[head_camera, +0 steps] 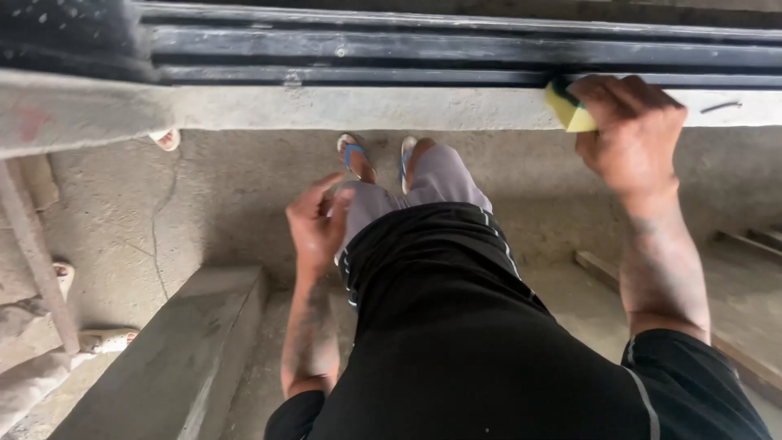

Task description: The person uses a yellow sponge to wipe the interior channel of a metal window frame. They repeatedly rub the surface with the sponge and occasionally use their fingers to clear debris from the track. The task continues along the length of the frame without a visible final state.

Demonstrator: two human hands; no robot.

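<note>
My right hand [631, 134] grips a yellow sponge [568, 112] with a dark green top and presses it against the lower edge of a black metal window track [423, 50] that lies along a grey concrete sill [358, 107]. My left hand [316, 222] hangs loose beside my left thigh, fingers slightly curled, holding nothing. Below are my grey shorts and black shirt. My feet stand in blue-strapped flip-flops [355, 155] on the concrete floor.
A concrete step or block [175, 350] lies at lower left. Another person's feet in pale sandals [98, 338] show at the left edge, beside a rusty rod [37, 261]. Wooden boards [733, 269] lie on the floor at right. The concrete floor [163, 212] is cracked.
</note>
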